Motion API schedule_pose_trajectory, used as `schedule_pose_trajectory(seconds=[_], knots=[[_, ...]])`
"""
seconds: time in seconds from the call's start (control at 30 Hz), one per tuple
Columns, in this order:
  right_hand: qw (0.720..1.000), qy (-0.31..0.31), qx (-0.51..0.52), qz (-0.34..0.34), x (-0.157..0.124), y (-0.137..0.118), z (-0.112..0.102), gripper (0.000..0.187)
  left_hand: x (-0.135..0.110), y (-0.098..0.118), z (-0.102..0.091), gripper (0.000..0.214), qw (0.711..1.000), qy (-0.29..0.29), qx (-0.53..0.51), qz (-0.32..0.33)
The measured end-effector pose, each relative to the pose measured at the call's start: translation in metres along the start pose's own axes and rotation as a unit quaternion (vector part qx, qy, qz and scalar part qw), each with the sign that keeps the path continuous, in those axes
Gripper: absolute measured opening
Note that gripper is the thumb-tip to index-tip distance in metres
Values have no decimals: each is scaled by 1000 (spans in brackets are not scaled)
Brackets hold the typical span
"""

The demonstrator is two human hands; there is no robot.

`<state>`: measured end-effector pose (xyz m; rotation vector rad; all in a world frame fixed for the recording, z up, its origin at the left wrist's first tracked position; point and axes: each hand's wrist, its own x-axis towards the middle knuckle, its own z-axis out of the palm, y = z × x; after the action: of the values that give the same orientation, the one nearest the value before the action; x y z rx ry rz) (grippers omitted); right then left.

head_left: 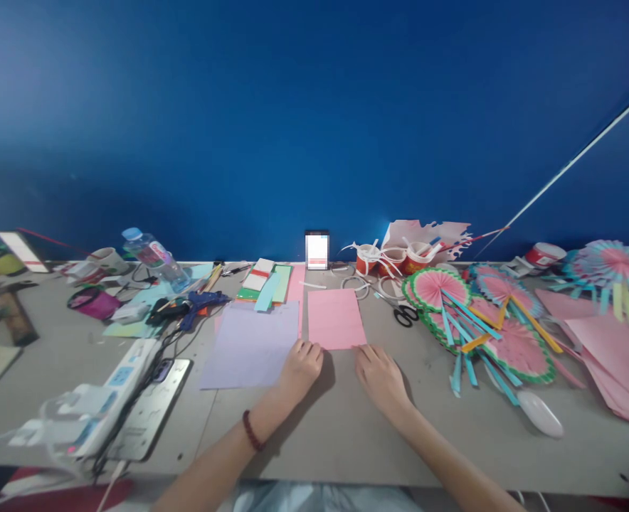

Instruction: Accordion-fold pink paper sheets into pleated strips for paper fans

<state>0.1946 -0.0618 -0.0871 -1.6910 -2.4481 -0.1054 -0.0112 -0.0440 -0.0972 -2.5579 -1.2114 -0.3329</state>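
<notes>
A pink paper sheet point(336, 318) lies flat on the grey table point(346, 427) in front of me. My left hand point(299, 368), with a dark bead bracelet on the wrist, has its fingers curled at the sheet's near left corner. My right hand point(379, 375) rests at the near right corner, fingers bent onto the paper's edge. Both hands pinch or press the near edge. A lavender sheet point(250, 345) lies just left of the pink one, partly under my left hand.
Pink and green paper fans point(479, 320) with blue and yellow strips lie right, black scissors point(405, 314) beside them. Paper cups point(394, 259) and a lit phone point(317, 250) stand at the blue wall. A glue gun point(197, 306), bottle point(151, 256), power strip point(117, 377) and another phone point(151, 416) sit left.
</notes>
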Motion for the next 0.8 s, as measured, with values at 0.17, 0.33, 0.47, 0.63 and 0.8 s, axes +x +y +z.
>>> schedule_pose_trajectory(seconds=[0.17,0.33,0.47,0.63,0.8], knots=[[1000,2,-15,-3,-1,-1,0,28,-2,11,-3,24,998,-37,2,-52],[1000,15,-19,-8,-2,-1,4,27,-2,14,-4,21,997,-43,22,-64],[1000,11,-17,-5,-2,-2,3,29,-2,13,-5,22,996,-57,35,-65],[1000,11,-19,-7,-2,-2,3,29,-3,12,-7,21,996,-62,30,-56],[1000,20,-20,-6,-3,-2,4,29,-5,10,-7,23,997,-65,7,-47]])
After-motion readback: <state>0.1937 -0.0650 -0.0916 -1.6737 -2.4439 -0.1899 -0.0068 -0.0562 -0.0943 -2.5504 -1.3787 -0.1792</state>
